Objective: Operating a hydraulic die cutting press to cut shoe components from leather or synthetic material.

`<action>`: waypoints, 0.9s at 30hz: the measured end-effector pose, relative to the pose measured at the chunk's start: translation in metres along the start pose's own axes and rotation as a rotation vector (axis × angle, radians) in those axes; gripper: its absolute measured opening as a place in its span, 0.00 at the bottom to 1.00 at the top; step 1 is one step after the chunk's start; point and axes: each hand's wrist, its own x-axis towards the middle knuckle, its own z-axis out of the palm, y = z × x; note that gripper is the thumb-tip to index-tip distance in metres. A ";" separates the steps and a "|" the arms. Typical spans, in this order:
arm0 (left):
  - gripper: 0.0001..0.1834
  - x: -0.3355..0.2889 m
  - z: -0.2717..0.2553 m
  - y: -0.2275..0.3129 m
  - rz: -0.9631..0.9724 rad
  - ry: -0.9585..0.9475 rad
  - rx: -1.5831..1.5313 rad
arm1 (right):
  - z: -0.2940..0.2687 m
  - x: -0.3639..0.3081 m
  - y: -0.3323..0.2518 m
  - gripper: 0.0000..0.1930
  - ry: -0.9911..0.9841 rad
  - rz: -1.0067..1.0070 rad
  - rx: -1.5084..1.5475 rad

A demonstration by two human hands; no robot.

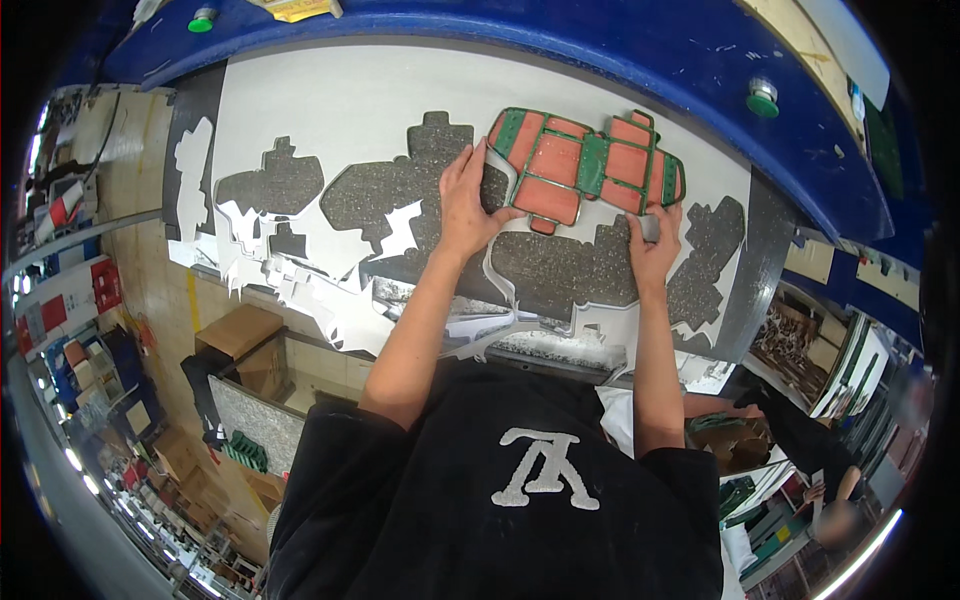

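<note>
A cutting die (pixel 550 165) with red pads and green-edged blades lies on a white sheet (pixel 350 90) at the upper right of the work surface. Along the die's left end, my left hand (pixel 468 205) has its fingers up the side and its thumb at the near edge. My right hand (pixel 655 245) grips the near edge of the die's right part, thumb and fingers apart around it. Several die-shaped openings in the sheet show the dark speckled board (pixel 570 268) underneath. One cut edge of the sheet stands up slightly beside my left hand.
Torn white scraps (pixel 300 300) hang along the near edge. A blue machine beam (pixel 400 22) with green knobs (pixel 762 98) spans the far side. Cardboard boxes (pixel 240 335) stand on the floor at left. Another person (pixel 815 440) is at lower right.
</note>
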 end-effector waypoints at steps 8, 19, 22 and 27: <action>0.69 -0.001 -0.005 0.002 -0.031 -0.021 -0.010 | 0.000 0.000 -0.002 0.19 -0.020 0.019 0.006; 0.68 -0.001 0.000 -0.003 0.027 -0.022 0.049 | 0.001 0.003 -0.004 0.18 -0.006 0.030 0.070; 0.69 -0.001 0.003 -0.003 0.033 -0.024 0.071 | 0.000 0.002 -0.003 0.18 0.008 0.035 0.051; 0.68 0.000 0.003 -0.005 0.048 -0.010 0.040 | 0.000 0.005 -0.006 0.18 0.007 0.041 0.059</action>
